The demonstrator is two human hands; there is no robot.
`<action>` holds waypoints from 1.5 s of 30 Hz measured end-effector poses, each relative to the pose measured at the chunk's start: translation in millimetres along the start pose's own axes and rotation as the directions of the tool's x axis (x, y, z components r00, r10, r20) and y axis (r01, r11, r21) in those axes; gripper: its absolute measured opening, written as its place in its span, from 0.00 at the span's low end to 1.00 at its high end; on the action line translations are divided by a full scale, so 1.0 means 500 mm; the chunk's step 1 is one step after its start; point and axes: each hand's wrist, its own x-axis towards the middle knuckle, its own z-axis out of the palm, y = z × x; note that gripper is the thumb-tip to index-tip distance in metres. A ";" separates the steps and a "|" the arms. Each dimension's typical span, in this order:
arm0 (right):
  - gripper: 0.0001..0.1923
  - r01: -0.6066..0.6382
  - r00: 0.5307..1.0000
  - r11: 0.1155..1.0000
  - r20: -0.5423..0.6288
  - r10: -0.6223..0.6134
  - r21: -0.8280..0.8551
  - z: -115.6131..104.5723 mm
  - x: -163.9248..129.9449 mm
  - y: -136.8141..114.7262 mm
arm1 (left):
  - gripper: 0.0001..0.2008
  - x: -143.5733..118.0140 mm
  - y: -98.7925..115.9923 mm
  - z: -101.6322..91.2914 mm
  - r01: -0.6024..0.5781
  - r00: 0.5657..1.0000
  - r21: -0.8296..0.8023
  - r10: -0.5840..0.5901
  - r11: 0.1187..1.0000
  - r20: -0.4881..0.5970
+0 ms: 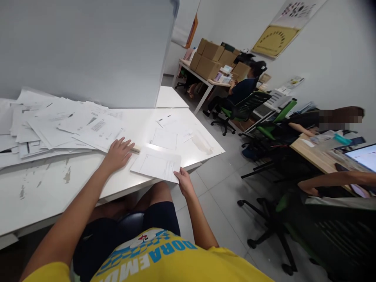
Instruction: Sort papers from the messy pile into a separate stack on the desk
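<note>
My right hand pinches the near right corner of a white sheet of paper between thumb and fingers. This sheet lies at the table's front edge, with pencil-like lines drawn on it. To its left, my left hand rests palm down with its fingers stretched out, by the edge of the paper pile. A short tan bar sticks out beside its fingers; whether the hand touches it I cannot tell. Beyond the held sheet, more drawn-on papers lie flat.
A large heap of loose papers covers the left of the white table. Behind it stands a grey partition. Cardboard boxes are stacked on a far desk. People sit on the right, near an office chair.
</note>
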 end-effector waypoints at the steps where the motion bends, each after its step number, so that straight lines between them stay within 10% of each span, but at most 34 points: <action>1: 0.21 -0.004 1.000 1.000 -0.007 0.004 -0.004 0.001 -0.004 0.002 | 0.23 -0.001 -0.003 0.000 0.002 1.000 0.004 -0.002 1.000 0.018; 45: 0.20 0.026 0.999 0.999 -0.037 -0.025 0.030 0.064 0.042 -0.007 | 0.34 -0.001 -0.076 0.028 -0.214 0.977 0.455 0.182 0.865 0.114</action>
